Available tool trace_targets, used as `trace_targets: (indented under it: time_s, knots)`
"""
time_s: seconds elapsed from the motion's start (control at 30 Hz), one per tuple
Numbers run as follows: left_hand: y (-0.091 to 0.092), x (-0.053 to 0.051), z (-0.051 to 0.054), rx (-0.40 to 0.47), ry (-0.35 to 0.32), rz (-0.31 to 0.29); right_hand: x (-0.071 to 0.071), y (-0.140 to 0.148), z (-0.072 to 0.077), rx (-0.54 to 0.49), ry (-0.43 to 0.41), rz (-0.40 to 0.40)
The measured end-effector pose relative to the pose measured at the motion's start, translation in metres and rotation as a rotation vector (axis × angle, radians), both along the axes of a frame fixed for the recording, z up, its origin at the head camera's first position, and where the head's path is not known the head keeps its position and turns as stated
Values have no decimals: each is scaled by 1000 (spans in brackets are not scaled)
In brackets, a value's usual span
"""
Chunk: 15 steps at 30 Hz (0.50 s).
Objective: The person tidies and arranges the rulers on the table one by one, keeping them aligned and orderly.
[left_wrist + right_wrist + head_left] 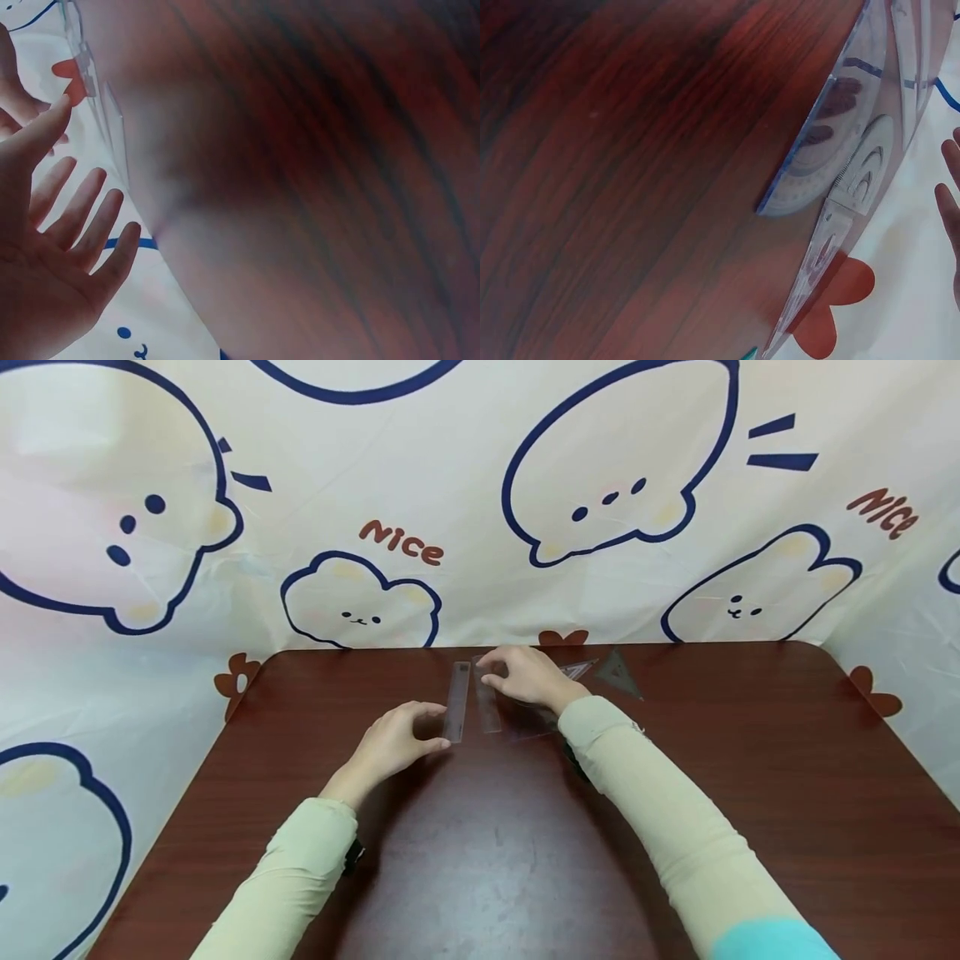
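Note:
Two clear rulers lie side by side near the table's far edge in the head view. My left hand (pixel 395 746) is beside the left ruler (pixel 457 703), thumb and fingers spread at its left edge; the left wrist view shows those fingers apart. Over the far end of the right ruler (pixel 489 714) hovers my right hand (pixel 527 677), with a gap between thumb and index finger. In the right wrist view, only fingertips of the right hand (pixel 951 191) show at the edge. A clear protractor (pixel 791 191) lies flat near that hand.
To the right of the rulers lie a clear set square (pixel 577 670), partly hidden by the right hand, and a dark translucent set square (pixel 617 677). The brown wooden table (pixel 480 860) ends at a printed cloth backdrop (pixel 472 485).

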<state>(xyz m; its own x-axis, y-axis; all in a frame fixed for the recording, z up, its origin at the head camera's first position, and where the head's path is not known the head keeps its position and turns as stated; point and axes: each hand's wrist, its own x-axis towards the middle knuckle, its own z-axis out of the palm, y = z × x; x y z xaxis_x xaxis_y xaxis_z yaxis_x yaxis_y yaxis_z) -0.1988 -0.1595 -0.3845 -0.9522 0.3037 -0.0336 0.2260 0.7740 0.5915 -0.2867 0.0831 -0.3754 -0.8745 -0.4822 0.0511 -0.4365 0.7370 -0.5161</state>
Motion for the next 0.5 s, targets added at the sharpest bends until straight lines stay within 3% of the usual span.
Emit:
trace_targets:
  time_s: [0.27, 0.5]
  knots:
    - [-2, -7, -2, 0, -12, 1, -17, -12, -7, 3, -5, 10]
    - [2, -14, -3, -12, -12, -17, -24, -24, -2, 19, -14, 24]
